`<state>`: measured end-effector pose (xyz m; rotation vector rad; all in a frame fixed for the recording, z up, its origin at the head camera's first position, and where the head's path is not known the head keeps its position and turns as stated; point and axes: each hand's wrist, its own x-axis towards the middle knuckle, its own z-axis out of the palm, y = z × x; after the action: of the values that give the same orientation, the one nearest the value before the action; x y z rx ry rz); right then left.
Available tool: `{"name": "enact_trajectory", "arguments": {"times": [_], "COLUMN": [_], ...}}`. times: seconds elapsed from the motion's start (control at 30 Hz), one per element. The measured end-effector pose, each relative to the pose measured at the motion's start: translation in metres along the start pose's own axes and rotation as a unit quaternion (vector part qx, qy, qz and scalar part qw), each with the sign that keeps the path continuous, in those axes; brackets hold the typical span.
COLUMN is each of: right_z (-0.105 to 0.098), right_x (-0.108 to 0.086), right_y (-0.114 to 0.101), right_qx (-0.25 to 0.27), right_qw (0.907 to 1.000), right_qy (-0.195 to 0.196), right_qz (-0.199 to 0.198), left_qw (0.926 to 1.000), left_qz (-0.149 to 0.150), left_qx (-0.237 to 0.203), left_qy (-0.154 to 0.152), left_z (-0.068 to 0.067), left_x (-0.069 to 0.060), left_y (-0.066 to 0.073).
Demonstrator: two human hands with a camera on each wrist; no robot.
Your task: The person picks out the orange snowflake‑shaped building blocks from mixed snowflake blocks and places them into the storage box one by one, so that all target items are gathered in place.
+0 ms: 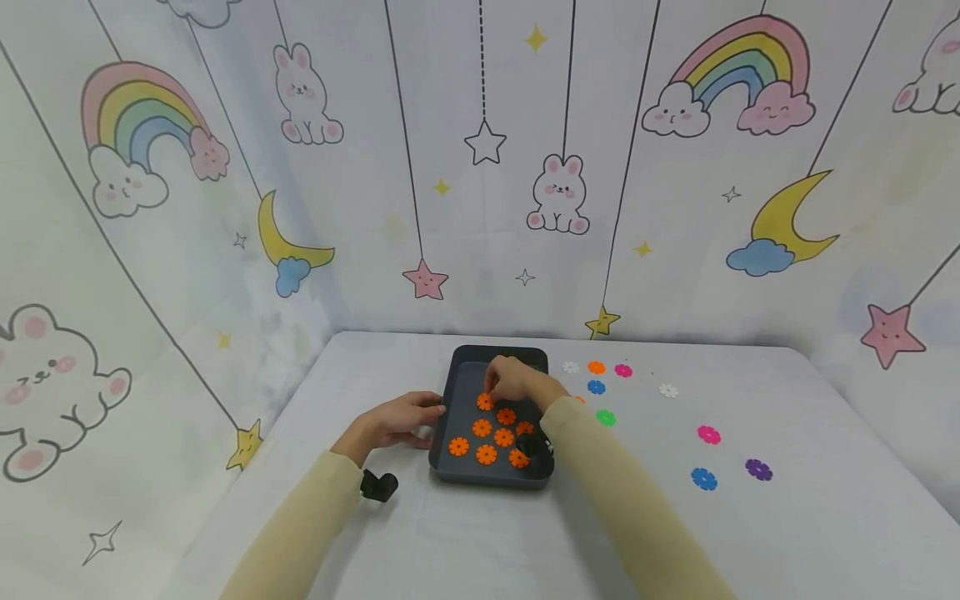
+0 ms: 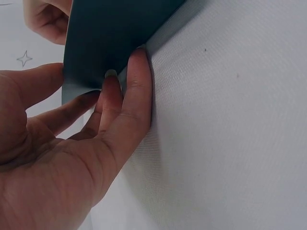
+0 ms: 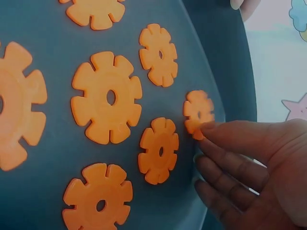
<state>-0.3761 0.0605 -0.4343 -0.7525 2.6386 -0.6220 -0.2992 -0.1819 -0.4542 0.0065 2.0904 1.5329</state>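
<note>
A dark grey rectangular tray (image 1: pixel 491 481) holds several orange notched plastic discs (image 1: pixel 486 454), lying flat with a hole in each middle. My right hand (image 1: pixel 513 379) reaches over its far part and pinches one orange disc (image 3: pixel 198 112) between thumb and fingers, close to the tray floor. At the tray's left side, my left hand (image 1: pixel 405 419) touches the outer wall. In the left wrist view, the thumb (image 2: pixel 45 79) meets the rim while the other fingers rest against the wall lower down. Their tips are partly hidden.
Right of the tray, loose notched discs lie scattered on the white cloth, among them a green disc (image 1: pixel 605 417), a blue disc (image 1: pixel 704 478), a purple disc (image 1: pixel 759 469), a pink disc (image 1: pixel 708 434) and a white disc (image 1: pixel 668 390). A patterned curtain (image 1: pixel 480 208) hangs behind.
</note>
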Motion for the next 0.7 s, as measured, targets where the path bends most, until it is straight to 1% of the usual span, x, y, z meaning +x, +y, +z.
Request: {"name": "enact_trajectory", "arguments": {"times": [0.13, 0.27, 0.37, 0.57, 0.7], "right_z": [-0.005, -0.019, -0.029, -0.048, -0.061], "right_x": [-0.006, -0.02, -0.03, -0.054, -0.072], "right_y": [-0.004, -0.009, -0.006, 0.014, 0.034], "right_qx": [-0.012, -0.011, -0.006, 0.018, 0.037], "right_qw": [0.9999, 0.9995, 0.9988, 0.9964, 0.9937], "right_qy": [0.008, 0.015, 0.028, 0.064, 0.093], "right_qz": [-0.007, -0.023, -0.041, -0.053, -0.052], "left_qw": [1.0, 0.9999, 1.0, 0.9999, 1.0], "left_qz": [0.002, 0.004, 0.004, 0.004, -0.002], "left_qx": [-0.001, -0.002, -0.001, 0.002, -0.002], "left_qy": [-0.005, -0.009, -0.007, -0.011, -0.006], "left_z": [0.0, -0.002, -0.003, -0.002, -0.002], "left_x": [0.0, 0.001, 0.001, 0.001, 0.001], "left_y": [-0.001, -0.002, -0.002, -0.002, -0.001]}}
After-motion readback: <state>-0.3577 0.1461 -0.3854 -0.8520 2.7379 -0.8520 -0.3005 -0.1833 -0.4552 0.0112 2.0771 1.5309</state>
